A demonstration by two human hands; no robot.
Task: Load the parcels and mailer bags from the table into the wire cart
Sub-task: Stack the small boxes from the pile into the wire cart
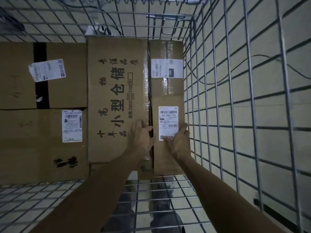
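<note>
Looking straight down into a wire cart (235, 98) with metal mesh walls, in dim light. Pale floor tiles show through the mesh.

Cardboard boxes fill most of the cart's bottom. Two big brown boxes sit at the left: the far one (67, 89) has a band of black tape and a crooked white label, and the near one (33, 148) has an upright white label and black scribble. A long printed carton (116, 47) with large black Chinese characters lies along the middle.

Between that carton and the cart's right wall lie two slim boxes end to end. The taped far parcel (165, 51) sits at the back. The narrow parcel (168, 158) lies nearer, touching the printed carton, and bears a white shipping label (168, 118) with barcodes.

Both bare arms reach down to the narrow parcel, which lies between the hands. The left hand (140, 140) rests on the printed carton, its grip closing over the parcel's left edge with fingers curled into the seam. The right hand (179, 142) has a flat, wide grip: straight fingers lie along the parcel's right edge beside the mesh, thumb across the label's lower corner.

The person's shoes (166, 207) show faintly through the near mesh.
</note>
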